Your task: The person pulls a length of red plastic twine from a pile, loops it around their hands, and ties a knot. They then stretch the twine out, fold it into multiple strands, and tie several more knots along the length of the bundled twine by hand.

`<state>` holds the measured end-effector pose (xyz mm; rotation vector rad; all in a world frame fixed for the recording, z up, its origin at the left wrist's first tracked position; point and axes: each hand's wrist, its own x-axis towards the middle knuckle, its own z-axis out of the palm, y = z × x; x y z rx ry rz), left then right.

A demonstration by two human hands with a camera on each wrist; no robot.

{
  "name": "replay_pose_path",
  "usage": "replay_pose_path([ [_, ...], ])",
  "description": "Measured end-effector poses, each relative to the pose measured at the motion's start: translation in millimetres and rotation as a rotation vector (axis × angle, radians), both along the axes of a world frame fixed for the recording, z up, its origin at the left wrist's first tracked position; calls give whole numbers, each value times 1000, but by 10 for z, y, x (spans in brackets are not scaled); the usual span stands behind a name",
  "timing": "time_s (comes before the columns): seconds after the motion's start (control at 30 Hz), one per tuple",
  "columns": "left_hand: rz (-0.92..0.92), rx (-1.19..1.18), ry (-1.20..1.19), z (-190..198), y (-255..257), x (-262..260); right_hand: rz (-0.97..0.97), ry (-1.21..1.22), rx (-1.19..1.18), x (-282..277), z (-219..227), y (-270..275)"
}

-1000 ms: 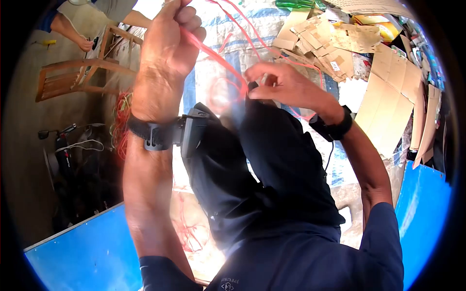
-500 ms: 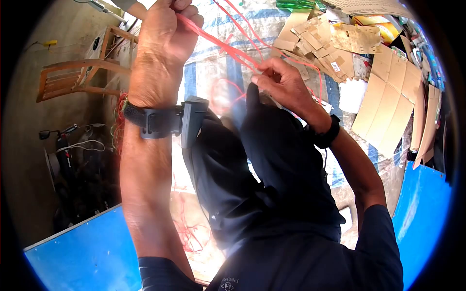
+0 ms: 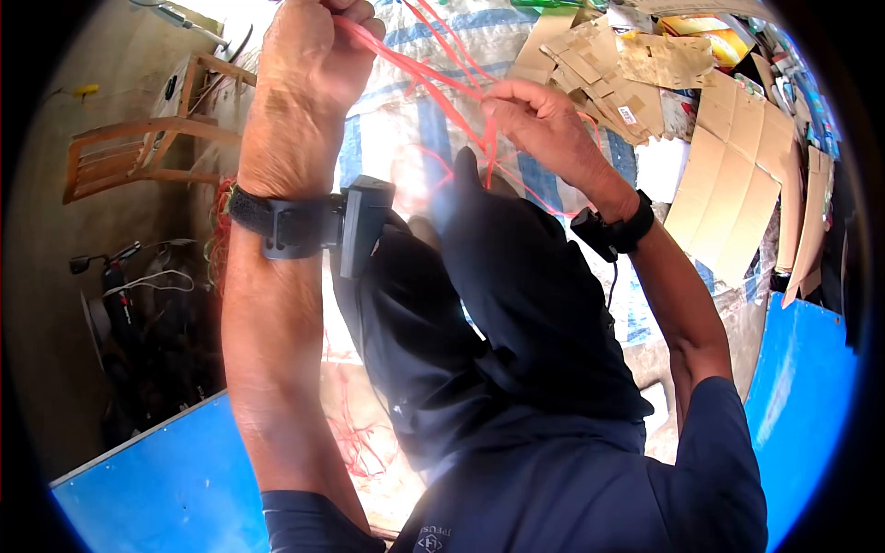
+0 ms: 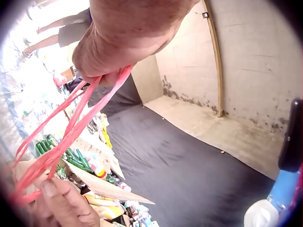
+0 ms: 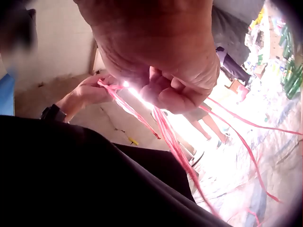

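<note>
In the head view, my left hand (image 3: 323, 60) is raised at the top with its fingers curled round a bundle of pink plastic twine (image 3: 410, 66). The strands run taut, slanting down to my right hand (image 3: 544, 129), which pinches them between thumb and fingers above the knee. Loose ends hang below the right hand, as the right wrist view shows of the twine (image 5: 173, 142). Several strands of twine (image 4: 80, 127) leave the left fist in the left wrist view, with the right thumb and fingers (image 4: 64, 203) at their far end. The left fingertips are partly cut off in the head view.
A blue and white striped sheet (image 3: 396, 138) lies beneath, with flattened cardboard (image 3: 728, 175) and green bottles (image 4: 78, 160) to the right. A wooden chair (image 3: 138, 147) stands at the left, blue panels (image 3: 166, 479) flank the seat. Another person's legs (image 5: 203, 125) show beyond.
My right hand has come up and closed on the twine. The strands between the hands now fork, with ends hanging below the right hand. Another person has left the head view's upper left.
</note>
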<state>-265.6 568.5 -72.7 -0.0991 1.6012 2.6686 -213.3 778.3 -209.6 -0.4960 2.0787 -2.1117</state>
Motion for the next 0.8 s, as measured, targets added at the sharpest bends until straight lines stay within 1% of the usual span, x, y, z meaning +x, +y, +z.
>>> replay_pose_path([
  [0.03,-4,9,-7,-13,-15,-19,-3,-2,1,4,17,18],
  [0.1,-12,18,-17,-32,-21,-36,0,-95,0,11,60,62],
  [0.17,29,10,-34,-60,-15,-51,1,-62,22,9,100,101],
  [0.2,26,11,-35,-76,-13,-61,8,-24,45,2,128,115],
  [0.3,-1,46,-21,-169,-32,-86,49,-28,105,5,234,149],
  [0.33,-61,92,13,-228,-55,-99,47,-30,105,5,236,141],
  [0.37,-122,138,47,-279,-75,-114,35,21,108,0,237,125],
  [0.4,-123,138,46,-327,-95,-135,24,71,111,-2,239,108],
  [0.47,-179,202,30,-410,-125,-183,30,47,95,22,266,85],
  [0.5,-248,235,45,-439,-153,-204,39,25,80,29,274,78],
  [0.53,-249,235,44,-491,-165,-210,38,24,80,21,257,73],
  [0.6,-176,171,57,-543,-136,-176,77,55,82,3,217,60],
  [0.63,-239,206,81,-626,-213,-239,76,54,82,8,219,65],
  [0.67,-239,206,80,-603,-164,-202,78,45,90,15,242,70],
  [0.73,-96,45,45,-590,-43,-103,80,36,99,21,286,78],
  [0.8,-69,-2,26,-578,37,-27,56,52,153,22,326,94],
])
